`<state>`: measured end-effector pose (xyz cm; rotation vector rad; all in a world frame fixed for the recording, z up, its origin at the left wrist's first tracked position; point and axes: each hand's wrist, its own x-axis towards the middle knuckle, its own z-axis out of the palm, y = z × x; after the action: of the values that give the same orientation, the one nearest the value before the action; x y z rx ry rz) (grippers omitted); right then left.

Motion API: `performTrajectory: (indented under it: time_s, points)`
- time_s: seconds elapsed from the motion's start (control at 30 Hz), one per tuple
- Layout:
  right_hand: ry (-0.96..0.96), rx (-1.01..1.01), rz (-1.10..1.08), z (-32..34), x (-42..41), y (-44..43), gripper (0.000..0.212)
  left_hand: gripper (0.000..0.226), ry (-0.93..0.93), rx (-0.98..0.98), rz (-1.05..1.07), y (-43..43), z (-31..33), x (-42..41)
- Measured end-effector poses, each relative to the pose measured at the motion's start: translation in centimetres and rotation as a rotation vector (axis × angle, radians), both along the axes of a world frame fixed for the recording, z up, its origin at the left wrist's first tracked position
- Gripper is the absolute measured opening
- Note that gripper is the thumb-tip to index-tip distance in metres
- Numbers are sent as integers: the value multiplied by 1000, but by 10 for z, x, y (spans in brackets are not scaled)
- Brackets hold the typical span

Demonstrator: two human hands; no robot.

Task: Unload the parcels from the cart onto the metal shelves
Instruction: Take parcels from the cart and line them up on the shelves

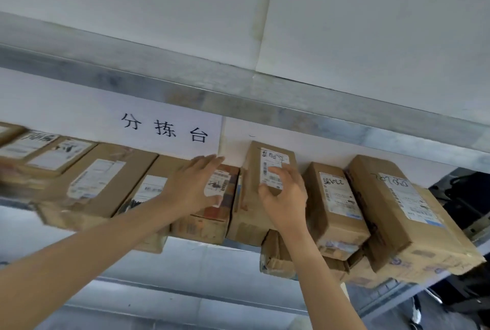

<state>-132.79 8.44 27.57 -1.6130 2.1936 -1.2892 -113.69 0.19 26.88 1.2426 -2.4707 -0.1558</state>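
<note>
Our left arm (79,263) comes in closest, rising from the lower left corner to the shelf (196,246). Our left hand (195,187) lies flat with straight, slightly spread fingers on the top of a printed box (212,219), the thumb out to the side; it wraps round nothing. Our right hand (285,198) is on the tall box (254,162) just to the right. Its fingers (278,171) curl onto the white label and the thumb sits lower on the same face, so the hand clutches the box from the front. We cannot tell whether any finger hooks over an edge.

The tall box stands on the shelf against the wall, between the printed box and a narrower box (334,205), and close against both. Further right a long box (397,213) overhangs the shelf edge. A small box (274,258) shows under our right wrist. More labelled boxes (98,183) run off to the left, blurred. A white sign (164,128) with black characters hangs on the wall behind our left hand, and a metal beam (238,90) crosses above it.
</note>
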Motion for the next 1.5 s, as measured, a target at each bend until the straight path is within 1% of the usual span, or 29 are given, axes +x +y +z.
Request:
performTrajectory:
  time_s: [0.07, 0.13, 0.23, 0.33, 0.43, 0.6, 0.73, 0.83, 0.97, 1.07, 1.27, 1.4, 1.5]
  points:
    - [38, -51, 47, 3, 17, -10, 33, 81, -29, -74, 85, -7, 1, 28]
    - [78, -74, 97, 6, 34, -21, 34, 77, -59, -151, 173, -11, 4, 58]
    - [90, -85, 206, 10, 63, -38, 39, 81, -143, -234, 296, -14, 7, 103]
    - [87, -83, 299, 16, 95, -56, 48, 91, -175, -247, 437, -15, 9, 148]
    - [128, -22, 396, 24, 131, -72, 53, 93, -201, -241, 565, -15, 13, 192]
    - [181, -11, 570, 30, 193, -99, 49, 96, -168, -166, 743, -9, 17, 264]
    - [177, -9, 651, 30, 250, -117, 54, 99, -179, -157, 818, -3, 15, 320]
    - [221, 4, 719, 30, 295, -131, 55, 98, -182, -126, 867, -5, 16, 360]
    - [296, -5, 817, 35, 355, -148, 60, 97, -125, -108, 919, -16, 18, 419]
    - [356, -2, 851, 38, 401, -163, 63, 100, -151, -117, 959, -28, 21, 464]
    - [377, 4, 933, 45, 502, -185, 70, 108, -170, -101, 1035, -39, 21, 555]
    - [404, 22, 1000, 45, 576, -194, 77, 108, -189, -95, 1094, -33, 18, 614]
    - [428, 48, 1054, 41, 628, -200, 76, 107, -199, -86, 1154, -24, 16, 658]
